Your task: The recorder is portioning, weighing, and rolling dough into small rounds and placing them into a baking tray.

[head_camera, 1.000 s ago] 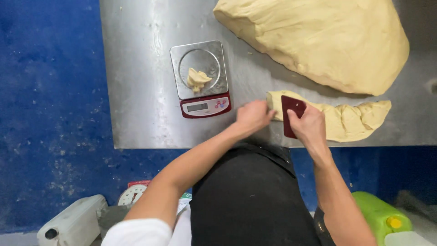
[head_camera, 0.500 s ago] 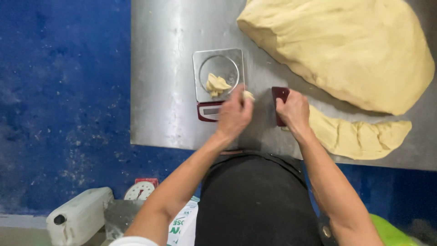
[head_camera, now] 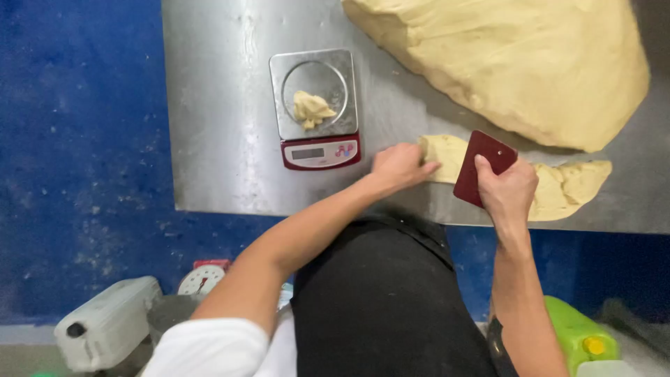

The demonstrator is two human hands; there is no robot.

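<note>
Two hands are at work on one shiny metal table (head_camera: 223, 139). The left hand (head_camera: 398, 166) rests on the end of a long strip of dough (head_camera: 558, 190), with its fingers curled down onto it. The right hand (head_camera: 508, 192) is closed around one dark red scraper (head_camera: 483, 166), held just above the same strip.

There are three bits of dough. One big pile of dough (head_camera: 509, 63) lies at the far side of the table. The strip lies near the front edge. One small lump (head_camera: 311, 108) sits on the one scale (head_camera: 315, 105), left of the hands.

On the floor stand one white jug (head_camera: 105, 322) and one green jug (head_camera: 579, 335).
</note>
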